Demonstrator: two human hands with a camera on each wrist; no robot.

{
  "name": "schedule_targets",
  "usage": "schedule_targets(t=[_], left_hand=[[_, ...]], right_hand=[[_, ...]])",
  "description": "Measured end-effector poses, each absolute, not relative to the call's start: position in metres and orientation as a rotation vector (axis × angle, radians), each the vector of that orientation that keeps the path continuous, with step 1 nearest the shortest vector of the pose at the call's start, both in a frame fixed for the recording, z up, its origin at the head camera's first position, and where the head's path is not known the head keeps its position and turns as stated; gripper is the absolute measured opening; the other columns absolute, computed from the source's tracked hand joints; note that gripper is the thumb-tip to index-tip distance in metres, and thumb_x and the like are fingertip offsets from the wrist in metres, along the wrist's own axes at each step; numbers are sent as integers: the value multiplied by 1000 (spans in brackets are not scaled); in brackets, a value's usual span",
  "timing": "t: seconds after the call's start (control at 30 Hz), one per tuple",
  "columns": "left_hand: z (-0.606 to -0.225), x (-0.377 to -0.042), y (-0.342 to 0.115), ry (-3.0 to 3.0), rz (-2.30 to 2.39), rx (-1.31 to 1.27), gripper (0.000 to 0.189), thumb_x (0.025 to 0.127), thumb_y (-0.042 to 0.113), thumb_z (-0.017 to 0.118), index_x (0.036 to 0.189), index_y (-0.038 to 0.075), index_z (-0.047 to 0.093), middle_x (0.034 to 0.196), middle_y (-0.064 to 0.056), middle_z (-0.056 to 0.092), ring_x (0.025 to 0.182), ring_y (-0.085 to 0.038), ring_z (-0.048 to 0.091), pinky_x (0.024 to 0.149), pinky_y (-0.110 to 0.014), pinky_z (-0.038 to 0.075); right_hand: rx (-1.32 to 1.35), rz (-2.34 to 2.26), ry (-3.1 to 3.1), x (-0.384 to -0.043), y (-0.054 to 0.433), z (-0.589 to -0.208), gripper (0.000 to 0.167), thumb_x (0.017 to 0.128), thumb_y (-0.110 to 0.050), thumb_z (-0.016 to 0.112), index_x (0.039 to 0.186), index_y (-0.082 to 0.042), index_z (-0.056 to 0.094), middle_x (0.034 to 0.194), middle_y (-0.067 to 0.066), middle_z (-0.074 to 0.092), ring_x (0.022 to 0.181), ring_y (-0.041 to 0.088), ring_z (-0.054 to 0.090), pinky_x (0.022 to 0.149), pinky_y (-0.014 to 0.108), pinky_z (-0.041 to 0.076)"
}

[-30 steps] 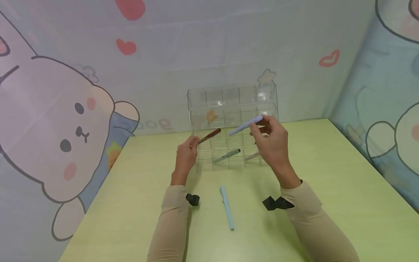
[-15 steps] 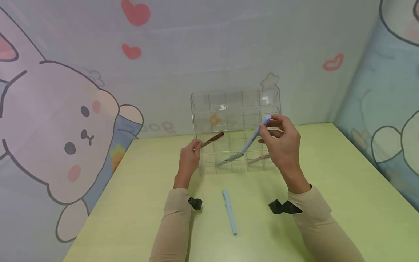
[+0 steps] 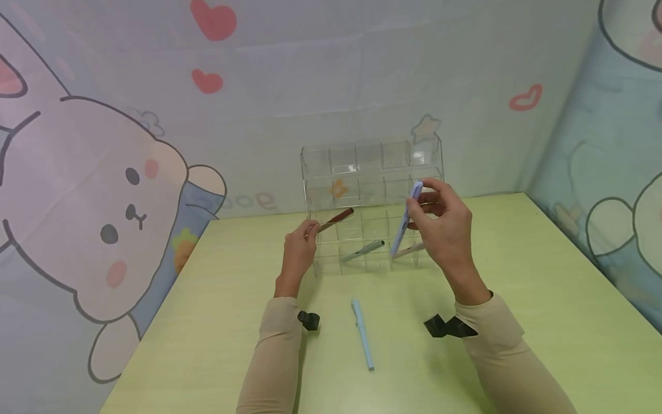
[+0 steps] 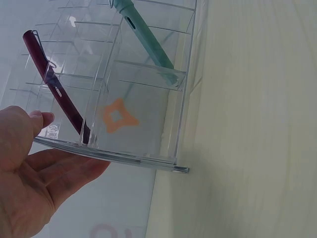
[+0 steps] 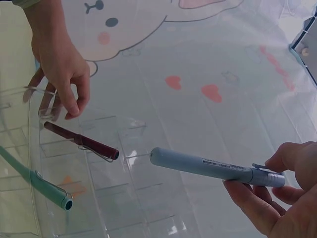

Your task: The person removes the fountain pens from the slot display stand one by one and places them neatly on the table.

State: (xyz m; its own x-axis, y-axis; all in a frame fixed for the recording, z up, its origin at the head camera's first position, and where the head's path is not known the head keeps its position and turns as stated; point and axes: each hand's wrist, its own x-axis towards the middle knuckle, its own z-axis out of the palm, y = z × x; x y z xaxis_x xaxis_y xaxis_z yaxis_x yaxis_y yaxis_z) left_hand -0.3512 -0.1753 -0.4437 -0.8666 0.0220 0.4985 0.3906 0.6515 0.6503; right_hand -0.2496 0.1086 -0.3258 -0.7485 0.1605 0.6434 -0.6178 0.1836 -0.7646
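My left hand point(image 3: 299, 253) grips the side edge of a clear acrylic tiered pen rack point(image 4: 133, 159), thumb on the inner side and fingers outside. Just inside that edge, a dark red pen point(image 4: 62, 94) leans in one of the rack's compartments. Before the rack's right part, my right hand point(image 3: 447, 227) pinches a lavender pen point(image 5: 208, 166) by its clip end, between thumb and fingers. The pen slants steeply, its lower end over the lowest tier. In that tier lean a green pen point(image 3: 364, 250) and a beige pen point(image 3: 411, 249), the latter partly hidden behind the right hand.
A light blue pen point(image 3: 364, 336) lies on the yellow-green table point(image 3: 217, 345) between the forearms. Behind the rack hangs a cloth backdrop point(image 3: 269, 103) with cartoon prints. The rack's upper tiers show rows of bare compartments.
The lavender pen has swung from nearly level to steep, its lower end moving down, then rightward past the green pen. The left hand keeps its grip on the rack.
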Motion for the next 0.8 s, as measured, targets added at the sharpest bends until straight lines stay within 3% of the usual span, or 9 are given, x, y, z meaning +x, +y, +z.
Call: schedule_targets(t=[0.37, 0.57, 0.8], left_hand=[[-443, -352, -175, -2407, -1092, -326, 23, 107, 26, 52, 110, 9, 68, 104, -16, 73, 42, -9, 29, 43, -29, 31], [-445, -354, -175, -2405, -1081, -328, 22, 106, 26, 52, 109, 11, 68, 103, -16, 73, 41, -8, 28, 43, -29, 31], [-445, -354, -175, -2416, -1082, -315, 23, 106, 27, 52, 109, 11, 68, 101, -15, 73, 40, -7, 30, 43, -30, 31]], right_hand=[[332, 1634, -2103, -247, 104, -328, 33, 96, -8, 65, 126, 2, 58, 99, 17, 63, 84, 18, 64, 63, 36, 58], [330, 1639, -2209, -249, 101, -330, 34, 95, -6, 63, 126, 6, 55, 107, 20, 61, 93, 29, 63, 60, 30, 58], [354, 1650, -2361, -253, 100, -334, 42, 96, -5, 60, 136, 0, 50, 109, 20, 58, 94, 32, 64, 62, 36, 59]])
